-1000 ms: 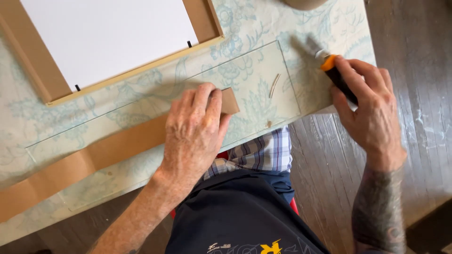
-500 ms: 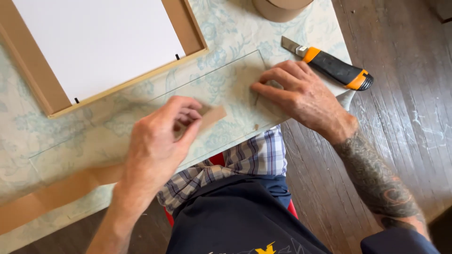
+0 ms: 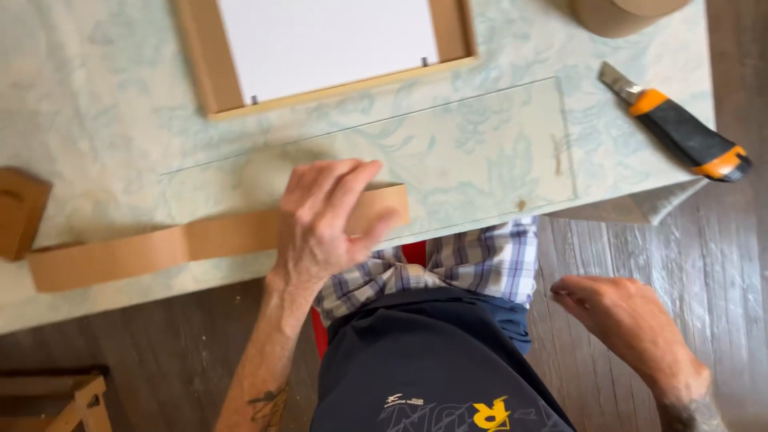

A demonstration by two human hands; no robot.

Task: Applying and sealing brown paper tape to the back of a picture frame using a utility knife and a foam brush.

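long brown paper tape strip (image 3: 160, 246), left hand (image 3: 324, 220) apparently pinching

The right hand (image 3: 620, 320) has left the table, and the utility knife (image 3: 680, 132) lies alone.

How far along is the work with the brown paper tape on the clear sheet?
Done: the long brown paper tape strip looks cut, and the orange-and-black utility knife lies set aside. In hand: the left hand holds the strip's end at the clear rectangular sheet's near edge. Left: the strip is apparently not yet pressed down; the right hand is off the table.
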